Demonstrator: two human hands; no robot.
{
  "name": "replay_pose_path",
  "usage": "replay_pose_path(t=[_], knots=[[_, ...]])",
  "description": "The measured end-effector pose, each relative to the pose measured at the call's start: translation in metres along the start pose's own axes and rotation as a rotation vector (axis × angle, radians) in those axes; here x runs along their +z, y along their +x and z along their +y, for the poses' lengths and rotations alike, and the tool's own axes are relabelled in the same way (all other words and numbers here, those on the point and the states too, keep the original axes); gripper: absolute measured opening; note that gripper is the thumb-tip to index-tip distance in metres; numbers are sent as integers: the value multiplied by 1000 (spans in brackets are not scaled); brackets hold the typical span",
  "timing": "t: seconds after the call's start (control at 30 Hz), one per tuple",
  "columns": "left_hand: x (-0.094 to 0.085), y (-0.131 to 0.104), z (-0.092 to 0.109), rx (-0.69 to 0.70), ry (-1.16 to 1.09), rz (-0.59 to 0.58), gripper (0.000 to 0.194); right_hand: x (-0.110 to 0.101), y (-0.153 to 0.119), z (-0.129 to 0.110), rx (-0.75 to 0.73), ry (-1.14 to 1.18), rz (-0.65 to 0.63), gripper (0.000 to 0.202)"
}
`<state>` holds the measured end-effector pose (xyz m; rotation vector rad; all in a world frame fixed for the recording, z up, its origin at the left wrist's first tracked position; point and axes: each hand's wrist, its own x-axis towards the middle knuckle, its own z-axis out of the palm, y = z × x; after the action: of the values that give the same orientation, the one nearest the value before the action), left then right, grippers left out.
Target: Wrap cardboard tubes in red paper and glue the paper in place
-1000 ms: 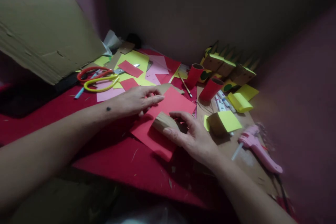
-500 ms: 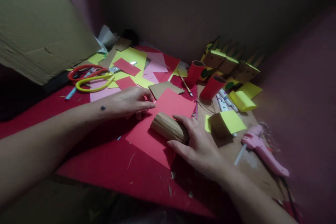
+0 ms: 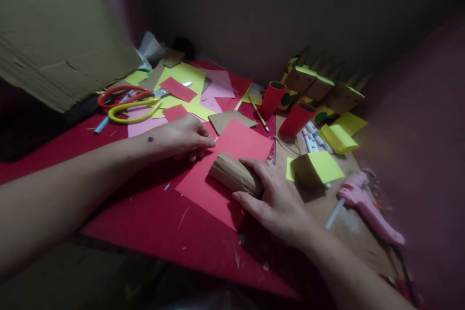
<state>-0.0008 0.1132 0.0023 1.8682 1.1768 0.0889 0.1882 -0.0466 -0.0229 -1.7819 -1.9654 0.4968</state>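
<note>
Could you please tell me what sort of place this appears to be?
Probably a home craft table: large scissors lie among coloured paper pieces, a pink glue gun rests on the right side, and the right hand holds a brown tube over a red sheet.

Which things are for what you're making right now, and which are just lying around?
In use, it seems:
brown cardboard tube, right hand around one end
red paper sheet under it, left hand at its edge

Apparently just lying about:
scissors
pencil
markers
pink glue gun
</note>
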Motion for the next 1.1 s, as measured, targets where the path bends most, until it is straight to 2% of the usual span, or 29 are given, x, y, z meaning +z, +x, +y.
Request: replay_pose_path(t=[0.1, 0.17, 0.23, 0.3, 0.37, 0.5, 0.6, 0.7, 0.8, 1.0, 1.1], knots=[[1, 1, -3, -6, -63, -38, 33, -2, 0, -1, -7, 14, -8, 48], [0, 1, -6, 42, -75, -75, 37, -3, 0, -2, -29, 36, -21, 48], [0, 1, -9, 174, -40, -79, 36, -4, -1, -4, -58, 64, -30, 48], [-1, 0, -11, 327, 2, -34, 32, -6, -2, -5, -106, 93, -37, 49], [-1, -2, -10, 407, 7, 36, 29, -7, -4, -7, -173, 137, -45, 51], [-1, -5, -6, 442, 9, 90, 22, -7, -5, -9, -231, 231, -25, 50], [1, -5, -3, 465, 94, 19, 23, -7, -2, -10, -243, 302, -14, 39], [6, -3, -3, 464, 132, -90, 23, -6, 1, -12, -285, 365, -93, 33], [9, 1, -5, 450, 127, -135, 22, -2, 1, -15, -313, 370, -152, 35], [1, -4, -4, 423, 169, -173, 35, 10, -2, -15, -351, 260, -89, 44], [-8, -16, 0, 420, 194, -259, 46, 12, -2, -13, -352, 216, -70, 46]])
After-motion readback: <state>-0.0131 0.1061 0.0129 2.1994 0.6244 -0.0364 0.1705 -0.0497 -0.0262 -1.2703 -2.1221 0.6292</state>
